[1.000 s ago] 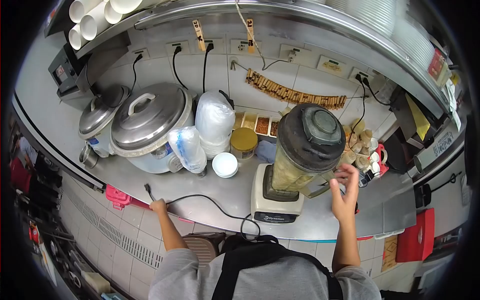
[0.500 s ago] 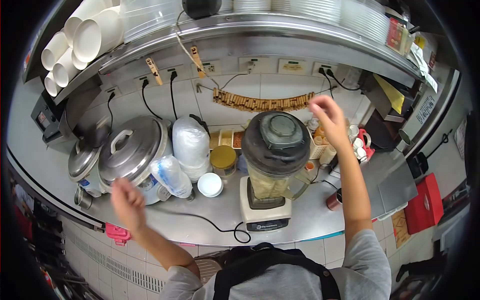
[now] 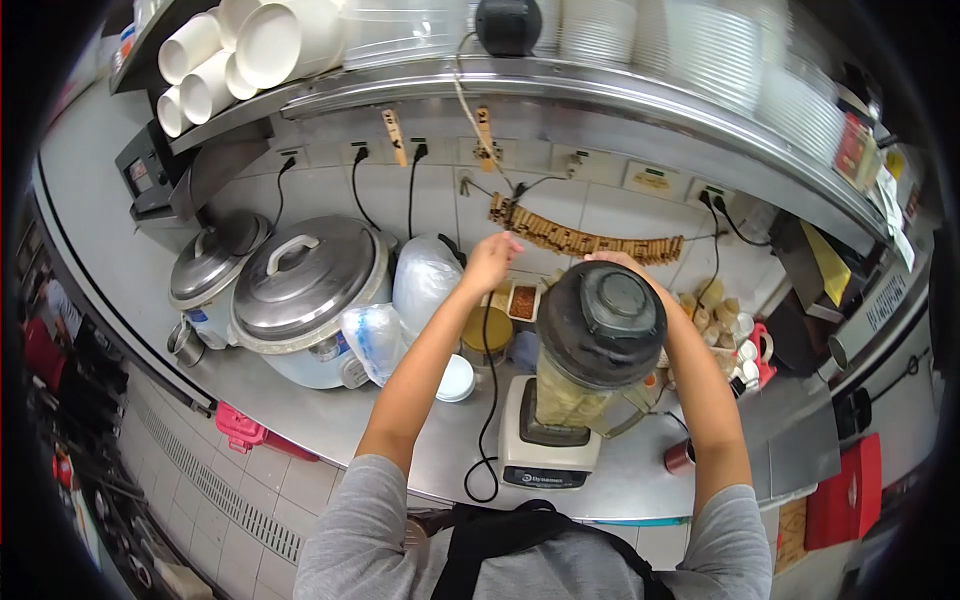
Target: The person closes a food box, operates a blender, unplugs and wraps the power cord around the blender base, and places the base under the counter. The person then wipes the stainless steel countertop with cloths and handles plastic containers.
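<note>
My left hand [image 3: 492, 262] is raised near the wall, closed around a black power cord [image 3: 489, 370]. The cord runs from the counter beside the blender base [image 3: 545, 470] up to the hand, with a dark end by the string of short wooden pieces. My right hand [image 3: 622, 262] is behind the blender's dark lid [image 3: 605, 310], its fingers mostly hidden, so I cannot tell whether it grips anything. The blender jug [image 3: 570, 400] stands upright on its base with pale contents inside. The wooden string [image 3: 590, 242] hangs across the tiles under the wall sockets.
Left of the blender are a large lidded pot [image 3: 310, 290], a smaller pot [image 3: 215, 260], plastic-wrapped stacks [image 3: 425, 285] and a white bowl [image 3: 455, 380]. Bottles [image 3: 715, 320] and a red-brown cup [image 3: 680, 458] stand right. A metal shelf [image 3: 560, 85] with cups and lids hangs overhead.
My left hand has swung up and right from over the pots to the wall, and the cord now rises with it. My right hand has lowered behind the lid. The view has shifted.
</note>
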`<state>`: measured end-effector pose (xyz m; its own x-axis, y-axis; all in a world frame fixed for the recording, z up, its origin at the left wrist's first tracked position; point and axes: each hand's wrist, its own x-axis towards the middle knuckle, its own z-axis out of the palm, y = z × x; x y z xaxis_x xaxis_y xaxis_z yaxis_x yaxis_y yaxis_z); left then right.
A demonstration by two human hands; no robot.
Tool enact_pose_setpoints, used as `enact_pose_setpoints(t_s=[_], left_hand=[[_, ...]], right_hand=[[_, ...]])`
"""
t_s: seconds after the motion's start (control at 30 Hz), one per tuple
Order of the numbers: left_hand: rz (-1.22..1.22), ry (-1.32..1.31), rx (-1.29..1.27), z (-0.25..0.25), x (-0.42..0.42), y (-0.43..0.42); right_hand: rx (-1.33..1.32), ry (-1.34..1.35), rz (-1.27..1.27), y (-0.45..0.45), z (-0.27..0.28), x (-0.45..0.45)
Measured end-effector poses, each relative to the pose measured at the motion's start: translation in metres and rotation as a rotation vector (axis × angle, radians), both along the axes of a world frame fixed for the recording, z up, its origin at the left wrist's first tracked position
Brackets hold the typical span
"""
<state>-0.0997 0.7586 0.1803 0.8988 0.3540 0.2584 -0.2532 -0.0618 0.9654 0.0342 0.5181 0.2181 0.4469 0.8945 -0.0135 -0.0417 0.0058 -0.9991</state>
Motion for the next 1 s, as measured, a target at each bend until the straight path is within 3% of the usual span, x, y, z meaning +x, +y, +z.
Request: enact_pose_setpoints(t_s=[0.1, 0.17, 0.23, 0.27, 0.37, 0.43, 0.47, 0.53, 0.57, 0.63, 0.7, 0.77, 0.87, 1.0], left_hand=[[0.184, -0.063, 0.211, 0.012, 0.016, -0.003], [0.283, -0.139, 0.084, 0.034, 0.025, 0.005], [0.174, 0.084, -0.296, 0.052, 0.040, 0.032], [0.181, 0.082, -0.295, 0.058, 0.045, 0.042], [0.279, 0.141, -0.073, 0.072, 0.059, 0.073], [0.493, 0.026, 0.406, 0.051, 0.097, 0.119], [0.710, -0.237, 0.664, 0.038, 0.116, 0.132], [0.672, -0.204, 0.707, 0.045, 0.122, 0.137], [0.637, -0.171, 0.742, 0.045, 0.122, 0.138], [0.630, -0.139, 0.841, 0.050, 0.113, 0.132], [0.694, -0.022, 1.115, 0.056, 0.110, 0.129], [0.711, -0.003, 1.061, 0.060, 0.112, 0.128], [0.775, 0.132, 0.952, 0.065, 0.116, 0.119], [0.830, 0.145, 0.947, 0.052, 0.144, 0.131]], right_hand=[[-0.102, -0.225, -0.047, 0.018, 0.016, -0.007], [-0.173, -0.317, -0.033, 0.037, 0.016, 0.005], [-0.195, -0.331, -0.036, 0.047, 0.031, -0.011], [-0.181, -0.342, -0.027, 0.048, 0.033, -0.015], [-0.087, -0.334, 0.000, 0.039, 0.021, -0.019], [-0.111, -0.303, -0.067, 0.019, 0.026, -0.037], [-0.114, -0.262, -0.082, 0.009, 0.022, -0.042], [0.145, -0.087, 0.058, -0.018, 0.005, -0.037], [0.143, -0.082, 0.055, -0.032, -0.005, -0.037], [0.119, -0.306, -0.077, -0.063, -0.028, -0.042], [0.100, -0.533, -0.215, -0.083, -0.044, -0.051], [0.094, -0.646, -0.295, -0.093, -0.048, -0.062], [0.106, -0.547, -0.400, -0.104, -0.040, -0.092], [-0.014, -0.329, -0.429, -0.130, -0.077, -0.086]])
